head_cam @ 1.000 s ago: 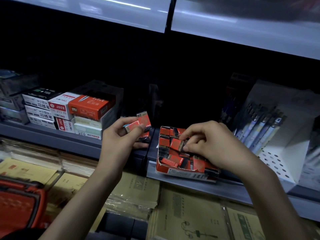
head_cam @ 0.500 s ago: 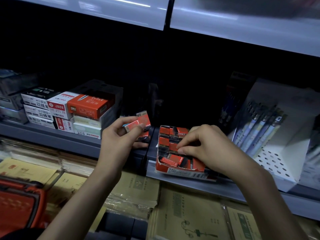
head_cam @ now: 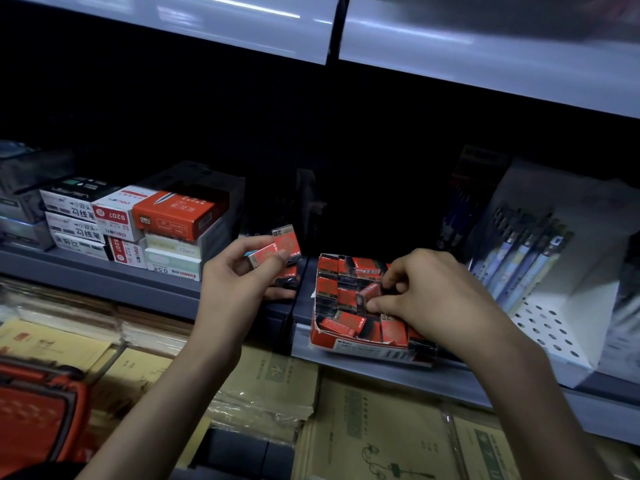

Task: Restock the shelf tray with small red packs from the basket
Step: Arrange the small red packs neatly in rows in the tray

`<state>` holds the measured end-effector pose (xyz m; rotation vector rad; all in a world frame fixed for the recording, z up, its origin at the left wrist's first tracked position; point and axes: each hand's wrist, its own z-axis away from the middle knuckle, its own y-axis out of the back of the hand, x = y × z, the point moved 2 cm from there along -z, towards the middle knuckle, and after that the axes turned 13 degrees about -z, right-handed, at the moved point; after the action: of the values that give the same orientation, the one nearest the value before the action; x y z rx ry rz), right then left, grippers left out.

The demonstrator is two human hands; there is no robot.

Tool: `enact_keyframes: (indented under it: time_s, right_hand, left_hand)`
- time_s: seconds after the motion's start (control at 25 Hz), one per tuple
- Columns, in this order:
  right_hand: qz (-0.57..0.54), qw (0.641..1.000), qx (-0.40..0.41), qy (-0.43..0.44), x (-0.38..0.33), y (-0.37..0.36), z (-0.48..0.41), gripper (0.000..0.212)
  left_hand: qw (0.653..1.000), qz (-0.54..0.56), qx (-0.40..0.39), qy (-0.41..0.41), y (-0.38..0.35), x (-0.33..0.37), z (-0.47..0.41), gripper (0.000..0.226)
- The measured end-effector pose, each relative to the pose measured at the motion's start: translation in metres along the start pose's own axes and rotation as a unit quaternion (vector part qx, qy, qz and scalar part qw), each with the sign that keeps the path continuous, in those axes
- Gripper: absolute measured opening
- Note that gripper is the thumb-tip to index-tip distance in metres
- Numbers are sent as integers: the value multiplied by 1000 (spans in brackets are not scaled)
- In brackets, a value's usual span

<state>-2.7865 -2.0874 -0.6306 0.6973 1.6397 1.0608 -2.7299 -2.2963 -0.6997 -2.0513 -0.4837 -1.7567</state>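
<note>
A red cardboard tray (head_cam: 349, 342) sits on the grey shelf, partly filled with small red and black packs (head_cam: 346, 322). My right hand (head_cam: 429, 296) reaches into the tray and pinches one small red pack (head_cam: 367, 294) between thumb and fingers, tilted among the others. My left hand (head_cam: 239, 282) hovers left of the tray and grips a few small red packs (head_cam: 277, 249), fanned out above the shelf edge. The red basket (head_cam: 38, 414) shows at the lower left corner; what lies inside it is hidden.
Stacked stationery boxes (head_cam: 138, 226) stand on the shelf to the left. A white perforated display with pens (head_cam: 540, 271) stands to the right. Yellow-brown paper packs (head_cam: 374, 427) lie on the lower shelf. An upper shelf (head_cam: 485, 46) overhangs.
My right hand has shifted slightly forward in the tray and now pinches a tilted pack near the middle. My left hand has stayed put with its packs.
</note>
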Motion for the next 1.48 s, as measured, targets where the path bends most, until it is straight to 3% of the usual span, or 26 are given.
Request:
enact_keyframes:
  time_s: [0.24, 0.4, 0.56, 0.92, 1.08, 1.16, 1.48]
  right_hand:
    - [-100, 995, -2, 25, 4, 2, -1, 35]
    - [-231, 972, -15, 45, 0, 1, -1, 25]
    - [-271, 962, 5, 34, -4, -5, -5, 16]
    - [-182, 982, 24, 43, -5, -30, -8, 14]
    - [-179, 981, -59, 39, -6, -19, -3, 5]
    - [-186, 978, -84, 33, -8, -17, 1, 19]
    - [-110, 992, -35, 46, -21, -18, 5, 40]
  left_hand:
    - [1000, -1, 4, 7, 0, 1, 1, 19]
    - [1000, -2, 4, 2, -1, 2, 2, 20]
    - [1000, -6, 6, 4, -1, 1, 2, 20]
    - [1000, 1, 3, 4, 0, 1, 3, 20]
    - [1000, 7, 12, 7, -1, 0, 0, 18]
    - [1000, 8, 11, 8, -1, -1, 1, 19]
    - [1000, -5, 11, 7, 0, 1, 3, 20]
